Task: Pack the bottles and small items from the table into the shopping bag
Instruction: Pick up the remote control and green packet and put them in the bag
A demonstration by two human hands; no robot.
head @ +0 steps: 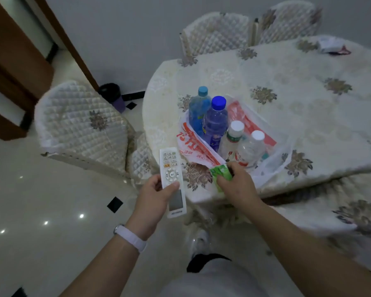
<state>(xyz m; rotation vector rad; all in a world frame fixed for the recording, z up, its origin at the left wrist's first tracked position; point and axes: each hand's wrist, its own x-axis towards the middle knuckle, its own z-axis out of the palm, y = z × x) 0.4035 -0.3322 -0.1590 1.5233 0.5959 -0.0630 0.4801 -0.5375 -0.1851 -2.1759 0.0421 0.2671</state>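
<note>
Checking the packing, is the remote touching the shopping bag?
Apart. The head view shows the remote, held in the left hand, with tablecloth visible between it and the bag.

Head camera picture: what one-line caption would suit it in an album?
Left hand holds a remote, right hand a green packet, beside a shopping bag holding four bottles.

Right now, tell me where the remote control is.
In the head view, the white remote control is in the left hand, held off the table's near left edge, just left of the shopping bag and the right hand holding a green packet.
</note>
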